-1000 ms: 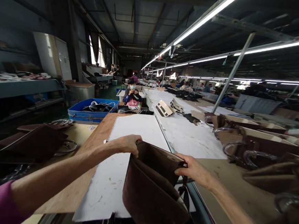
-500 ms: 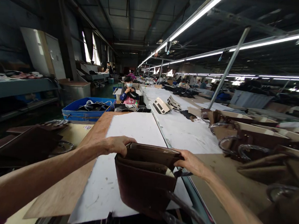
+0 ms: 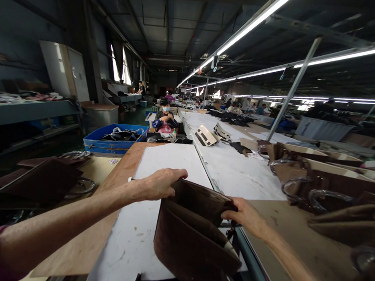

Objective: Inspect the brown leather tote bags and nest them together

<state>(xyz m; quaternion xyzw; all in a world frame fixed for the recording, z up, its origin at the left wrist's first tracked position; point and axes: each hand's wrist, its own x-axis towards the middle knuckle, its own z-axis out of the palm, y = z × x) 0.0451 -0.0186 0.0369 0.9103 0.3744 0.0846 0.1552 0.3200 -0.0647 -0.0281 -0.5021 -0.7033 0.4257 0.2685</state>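
Note:
A dark brown handbag stands in front of me at the near end of the white-covered table, its mouth spread and tilted down to the right. My left hand pinches the far rim at its left corner, thumb toward the inside. At the right corner of that same rim, my right hand grips between thumb and fingers. The bag's near wall hangs lower, with a pale edge piece showing inside at right. One plastic-wrapped handle droops at the bottom, partly cut off by the frame.
White paper covers the table under the bag. Several brown bags with wrapped handles stand at right; more brown pieces lie at left. A blue bin sits beyond. A masked co-worker sits ahead.
The bag has shifted right and tilted, its right side dropping and its mouth opening wider. Both hands keep hold of the far rim and moved right with it.

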